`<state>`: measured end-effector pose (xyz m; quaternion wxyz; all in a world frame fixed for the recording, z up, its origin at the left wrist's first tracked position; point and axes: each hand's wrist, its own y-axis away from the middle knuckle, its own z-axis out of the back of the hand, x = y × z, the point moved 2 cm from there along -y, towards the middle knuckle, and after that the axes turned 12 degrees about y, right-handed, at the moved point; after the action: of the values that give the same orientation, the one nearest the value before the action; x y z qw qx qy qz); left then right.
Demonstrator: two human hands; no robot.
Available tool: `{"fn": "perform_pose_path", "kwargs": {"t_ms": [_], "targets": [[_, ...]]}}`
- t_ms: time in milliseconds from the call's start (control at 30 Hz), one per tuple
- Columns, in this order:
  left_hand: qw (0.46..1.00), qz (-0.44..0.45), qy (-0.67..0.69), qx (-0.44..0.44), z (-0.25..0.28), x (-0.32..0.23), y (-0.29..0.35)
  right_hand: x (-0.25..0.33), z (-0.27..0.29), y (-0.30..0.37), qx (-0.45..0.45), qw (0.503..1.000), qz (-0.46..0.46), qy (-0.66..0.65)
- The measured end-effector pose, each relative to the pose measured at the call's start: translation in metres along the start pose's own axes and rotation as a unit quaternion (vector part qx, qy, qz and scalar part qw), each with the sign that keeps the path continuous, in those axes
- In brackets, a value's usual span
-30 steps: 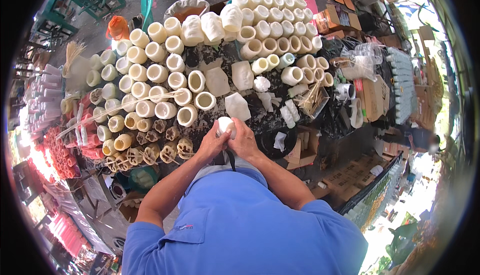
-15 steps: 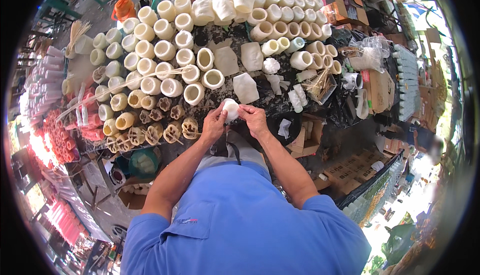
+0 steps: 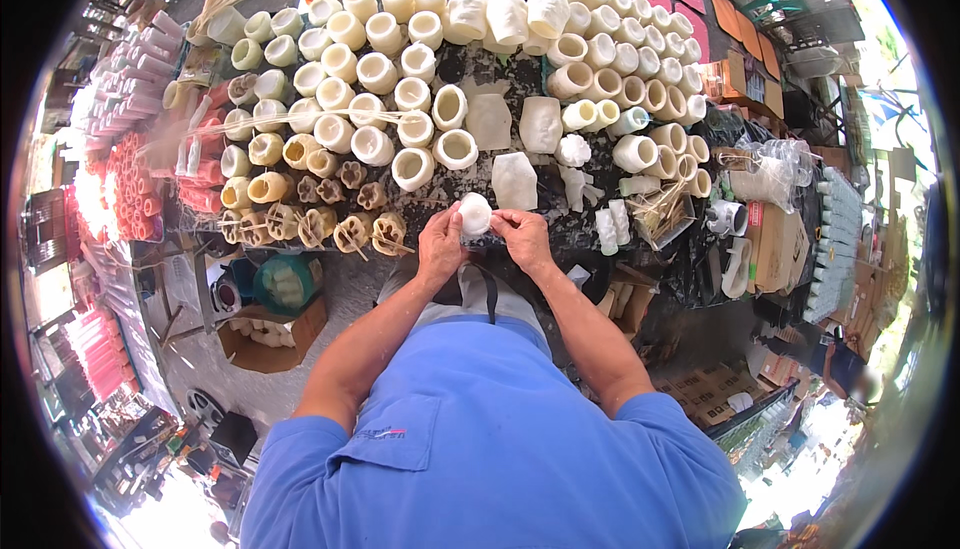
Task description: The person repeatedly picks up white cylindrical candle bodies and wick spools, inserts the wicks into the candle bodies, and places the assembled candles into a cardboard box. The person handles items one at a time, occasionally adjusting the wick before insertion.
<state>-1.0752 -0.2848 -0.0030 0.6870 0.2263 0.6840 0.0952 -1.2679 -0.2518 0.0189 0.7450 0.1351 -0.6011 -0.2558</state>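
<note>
Head camera view: a person in a blue shirt (image 3: pixel 500 419) works at the near edge of a crowded dark surface (image 3: pixel 500 71), a small white disc (image 3: pixel 475 213) held between 2 bare hands. The left hand (image 3: pixel 438 246) grips the disc by its rim from 8 o'clock; the right hand (image 3: pixel 526 241), at 4 o'clock from it, pinches the opposite rim between thumb and fingers. Neither hand is nearer, since both touch the disc, which sits between the 2 sets of fingertips. Its face looks round from above, so no long axis can be told.

Just beyond the disc, at 2 o'clock, lies a flat white sheet (image 3: pixel 515 181), with 2 more sheets at 12 and 1 o'clock. Pale open cups (image 3: pixel 413 168) crowd the surface at 10 o'clock, while brown cups (image 3: pixel 388 234) line its edge toward 9 o'clock. White rolls (image 3: pixel 612 227) rest at 3 o'clock, beside a tray of thin sticks (image 3: pixel 660 209). Farther off, at 1 o'clock, stand close rows of cream jars (image 3: pixel 600 52).
</note>
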Motion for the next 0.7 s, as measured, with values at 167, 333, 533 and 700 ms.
{"fn": "perform_pose_path", "kwargs": {"t_ms": [167, 333, 533, 700], "targets": [[1.0, 0.014, -0.023, 0.002, -0.003, -0.005, 0.013, -0.004, 0.0, -0.006, -0.002, 1.0, 0.006, -0.006], [0.994, 0.021, 0.102, -0.018, -0.003, -0.009, 0.012, -0.008, 0.002, -0.011, 0.034, 0.993, -0.052, -0.102], [0.986, -0.118, -0.11, -0.033, -0.003, -0.028, 0.013, 0.0, 0.005, -0.012, 0.046, 0.994, -0.057, -0.085], [0.944, -0.192, -0.27, -0.001, 0.0, -0.046, 0.01, 0.025, 0.006, -0.009, 0.0, 0.954, 0.18, 0.239]]}}
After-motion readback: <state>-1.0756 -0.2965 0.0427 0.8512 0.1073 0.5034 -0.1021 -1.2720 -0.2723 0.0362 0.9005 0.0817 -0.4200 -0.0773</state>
